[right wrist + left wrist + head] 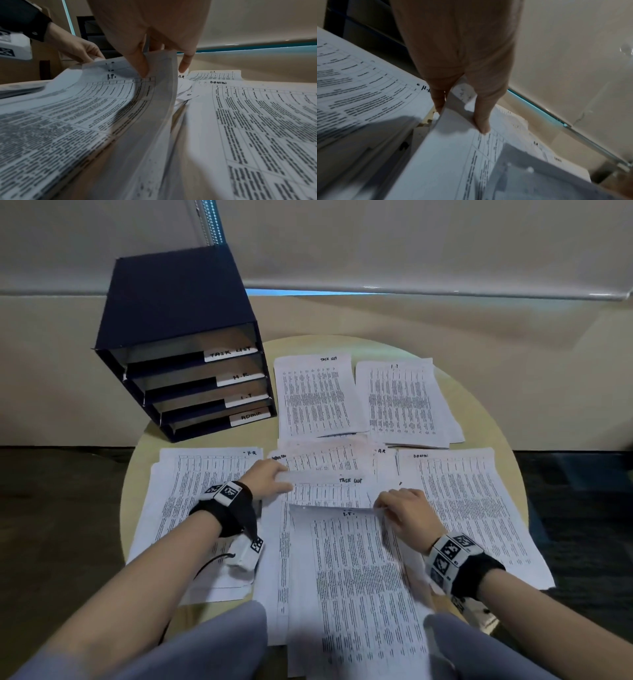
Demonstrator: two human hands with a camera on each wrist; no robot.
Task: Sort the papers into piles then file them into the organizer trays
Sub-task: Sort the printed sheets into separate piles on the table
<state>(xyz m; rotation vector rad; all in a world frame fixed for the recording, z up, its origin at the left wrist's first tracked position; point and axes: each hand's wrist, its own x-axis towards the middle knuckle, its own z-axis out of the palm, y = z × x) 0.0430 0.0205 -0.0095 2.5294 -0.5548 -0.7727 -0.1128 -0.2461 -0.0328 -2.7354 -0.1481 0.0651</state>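
Observation:
A loose middle stack of printed papers (325,460) lies on the round table (479,412). My right hand (399,508) pinches the top right corner of a sheet headed I.T (356,570), thumb (142,67) on its printed face (96,108), and that corner curls up. My left hand (270,477) pinches the raised edge of a sheet (318,475) in the stack, above one headed TASK LIST; its fingers (482,121) clamp the paper edge (453,135). The left hand (80,50) also shows in the right wrist view.
Sorted piles surround the stack: H.R (191,494) at left, ADMIN (476,508) at right, TASK LIST (315,395) and I.T (404,402) behind. A dark blue organizer (178,313) with labelled trays stands at the table's back left. My knees are below the near edge.

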